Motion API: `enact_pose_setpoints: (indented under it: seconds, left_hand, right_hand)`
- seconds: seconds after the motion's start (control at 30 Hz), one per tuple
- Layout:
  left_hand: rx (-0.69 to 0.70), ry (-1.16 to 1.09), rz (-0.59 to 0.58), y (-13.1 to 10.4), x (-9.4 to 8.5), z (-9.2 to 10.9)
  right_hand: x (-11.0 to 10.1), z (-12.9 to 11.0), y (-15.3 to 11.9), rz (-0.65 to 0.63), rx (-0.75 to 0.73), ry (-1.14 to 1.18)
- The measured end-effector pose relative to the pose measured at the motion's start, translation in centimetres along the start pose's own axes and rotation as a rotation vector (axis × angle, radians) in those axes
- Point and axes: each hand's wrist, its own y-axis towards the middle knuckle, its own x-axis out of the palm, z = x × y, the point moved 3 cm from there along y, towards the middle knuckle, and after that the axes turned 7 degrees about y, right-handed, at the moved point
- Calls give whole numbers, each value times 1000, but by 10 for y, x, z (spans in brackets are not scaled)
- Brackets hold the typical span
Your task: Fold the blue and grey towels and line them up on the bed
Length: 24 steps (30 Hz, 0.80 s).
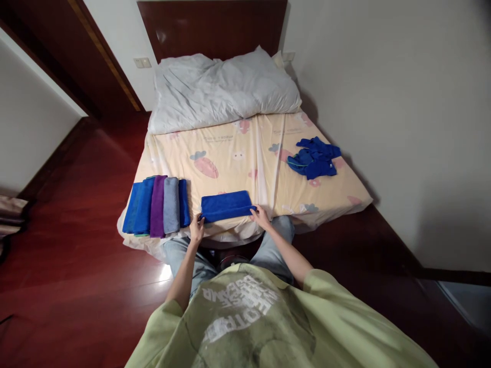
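A blue cloth [226, 205] lies partly folded near the front edge of the bed, its near edge turned up into a long strip. My left hand [197, 228] pinches the cloth's near left corner. At the right end of the strip, my right hand [261, 216] grips the other corner. To the left stands a row of several folded cloths: blue ones [142, 207], a purple one [157, 207], a grey one [171, 205] and a narrow blue one [184, 203]. A loose heap of blue cloths [314, 157] rests on the right side of the bed.
The bed [230, 145] has a yellow sheet with carrot prints. A crumpled white quilt [226, 92] lies across its far end, before a dark wooden headboard [215, 28]. A wall [402, 128] stands at the right, and dark red floor [76, 245] shows at the left.
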Motion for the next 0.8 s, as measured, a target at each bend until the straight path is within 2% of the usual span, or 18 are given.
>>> enact_pose_setpoints:
  seconds: [0.13,0.3,0.47,0.57,0.63,0.7,0.8]
  left_hand:
    - [-51,7,27,14,4,2]
    - [-83,36,42,19,9,-2]
    - [-22,114,125,19,12,-1]
    - [40,206,124,18,11,2]
    - [111,288,109,15,8,4]
    - [213,363,57,12,6,5]
    - [375,402,-85,6,4,4]
  right_hand:
    - [5,5,19,39,61,27]
    - [9,14,30,68,140,40]
    - [11,10,33,107,159,-43]
    - [11,0,30,102,156,-153]
    - [10,-11,26,104,86,-228]
    - [9,-24,21,100,-48,-301]
    - [8,-38,12,-37,-251,-378]
